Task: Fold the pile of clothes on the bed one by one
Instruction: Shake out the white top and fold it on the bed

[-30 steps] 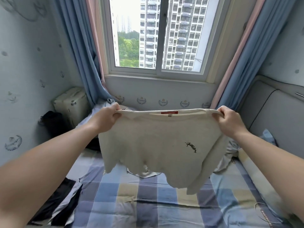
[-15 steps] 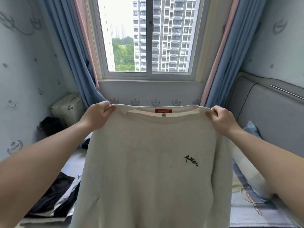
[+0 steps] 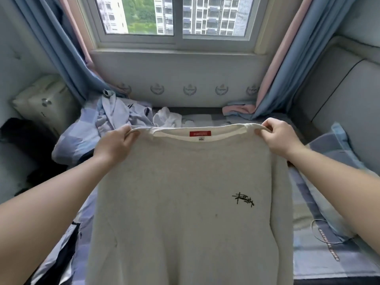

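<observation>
Holds a cream sweatshirt (image 3: 185, 202) up by both shoulders, chest side facing the camera, spread above the checked bed sheet (image 3: 320, 260). Grips one shoulder with the left hand (image 3: 115, 145), fingers curled round the fabric edge. Grips the other shoulder with the right hand (image 3: 281, 138), fingers and thumb closed on the seam. Shows a red neck label (image 3: 200, 133) inside the collar and a black scrawled logo (image 3: 243, 199) on the chest. Runs past the bottom edge of view; hem hidden, contact with the sheet not determinable. Beyond the collar, under the window sill: a heap of unfolded clothes (image 3: 123, 114), pale blue and white. At lower left on the sheet: a dark garment (image 3: 65, 254). At right: a pillow (image 3: 339, 145), with a thin cable loop (image 3: 329, 233) nearby.
</observation>
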`<state>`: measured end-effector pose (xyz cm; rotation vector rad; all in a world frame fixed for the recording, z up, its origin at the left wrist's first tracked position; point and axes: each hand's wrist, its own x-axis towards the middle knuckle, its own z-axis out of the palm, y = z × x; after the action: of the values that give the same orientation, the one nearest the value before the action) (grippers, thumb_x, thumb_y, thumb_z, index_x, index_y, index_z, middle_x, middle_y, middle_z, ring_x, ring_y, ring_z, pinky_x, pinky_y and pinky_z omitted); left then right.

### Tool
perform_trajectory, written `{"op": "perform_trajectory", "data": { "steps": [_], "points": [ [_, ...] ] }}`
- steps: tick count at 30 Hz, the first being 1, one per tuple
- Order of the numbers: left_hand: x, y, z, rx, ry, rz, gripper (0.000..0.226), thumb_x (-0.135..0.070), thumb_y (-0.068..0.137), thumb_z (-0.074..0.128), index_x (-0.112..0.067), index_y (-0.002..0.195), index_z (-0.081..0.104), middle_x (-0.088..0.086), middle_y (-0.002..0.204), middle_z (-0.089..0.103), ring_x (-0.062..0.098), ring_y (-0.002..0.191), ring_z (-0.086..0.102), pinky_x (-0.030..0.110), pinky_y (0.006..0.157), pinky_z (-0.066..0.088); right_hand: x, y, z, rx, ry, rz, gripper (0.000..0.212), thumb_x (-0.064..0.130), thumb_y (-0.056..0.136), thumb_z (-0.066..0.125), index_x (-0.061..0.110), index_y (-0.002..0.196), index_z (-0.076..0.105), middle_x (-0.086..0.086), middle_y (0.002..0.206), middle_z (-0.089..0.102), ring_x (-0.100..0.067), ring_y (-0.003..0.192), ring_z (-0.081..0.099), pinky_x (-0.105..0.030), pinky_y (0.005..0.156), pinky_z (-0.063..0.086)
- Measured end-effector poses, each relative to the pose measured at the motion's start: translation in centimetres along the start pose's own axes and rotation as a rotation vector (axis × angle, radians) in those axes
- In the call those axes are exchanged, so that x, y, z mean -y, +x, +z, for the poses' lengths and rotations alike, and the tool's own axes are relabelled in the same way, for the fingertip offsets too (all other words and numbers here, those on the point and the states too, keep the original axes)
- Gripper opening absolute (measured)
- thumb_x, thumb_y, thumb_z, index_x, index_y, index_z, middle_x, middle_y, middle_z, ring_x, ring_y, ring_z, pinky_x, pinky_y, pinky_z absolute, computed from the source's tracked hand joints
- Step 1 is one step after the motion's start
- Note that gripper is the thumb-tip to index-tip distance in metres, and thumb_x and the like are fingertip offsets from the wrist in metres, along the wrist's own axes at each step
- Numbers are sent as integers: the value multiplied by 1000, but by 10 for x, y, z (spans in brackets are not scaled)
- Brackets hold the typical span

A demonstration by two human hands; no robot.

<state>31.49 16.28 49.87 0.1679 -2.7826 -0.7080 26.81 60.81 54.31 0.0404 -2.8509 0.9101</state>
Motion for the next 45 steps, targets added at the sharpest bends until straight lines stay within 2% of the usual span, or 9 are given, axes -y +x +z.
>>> {"op": "perform_trajectory", "data": {
  "steps": [10,15,17,19,21,23,30,37,45],
  "points": [
    [172,167,318,72,146,-155,30,-38,102,50,-14,91,62,14,92,49,43,98,53,47,81,44,-141,194,325,172,-207,217,18,43,96,63,32,81,64,-5,103,53,-26,99,49,-39,88,47],
    [228,206,446,41,113,-331,31,-40,103,42,-18,90,58,19,104,68,43,100,60,42,77,43,-206,254,460,135,-143,347,32,32,96,58,15,69,61,-7,80,68,-35,89,62,-36,72,49],
    [235,226,481,6,-70,-379,27,-34,104,45,-14,108,63,17,116,69,39,110,60,37,82,40,-220,275,495,50,-48,393,21,26,96,55,14,84,68,-9,95,73,-34,99,65,-37,82,53],
    [234,233,505,83,-283,-419,46,-35,104,51,-16,145,43,10,147,53,29,133,49,33,102,37,-227,280,519,98,132,397,35,21,98,56,17,133,57,-9,138,59,-28,130,52,-32,103,43],
    [232,220,523,185,-317,-357,74,-41,101,55,-25,160,14,5,164,29,24,149,28,37,120,24,-235,263,532,282,267,414,82,30,96,62,34,159,10,-3,164,22,-22,151,23,-38,119,25],
    [232,194,536,252,-253,-279,80,-45,99,55,-30,161,6,0,167,18,22,154,13,45,124,16,-246,235,539,419,234,450,95,45,92,65,46,156,-5,-2,169,4,-19,155,2,-48,124,14],
    [201,92,550,561,-80,-121,74,-53,99,48,-38,160,8,-9,169,0,18,156,-1,44,125,13,-286,132,505,654,-187,312,84,52,95,55,41,158,2,20,166,1,-16,155,-1,-46,124,10],
    [122,12,580,823,34,50,71,-57,101,42,-44,158,3,-9,168,-10,17,155,-8,40,123,15,-365,59,443,701,-256,536,82,52,96,55,39,159,4,13,167,8,-21,155,7,-51,121,19],
    [17,-45,676,913,68,81,69,-55,101,42,-43,159,5,-5,169,-11,23,156,-6,41,124,14,-469,33,440,643,11,772,76,48,90,68,23,153,34,-8,132,61,-28,117,60,-36,93,44]
  ]
}}
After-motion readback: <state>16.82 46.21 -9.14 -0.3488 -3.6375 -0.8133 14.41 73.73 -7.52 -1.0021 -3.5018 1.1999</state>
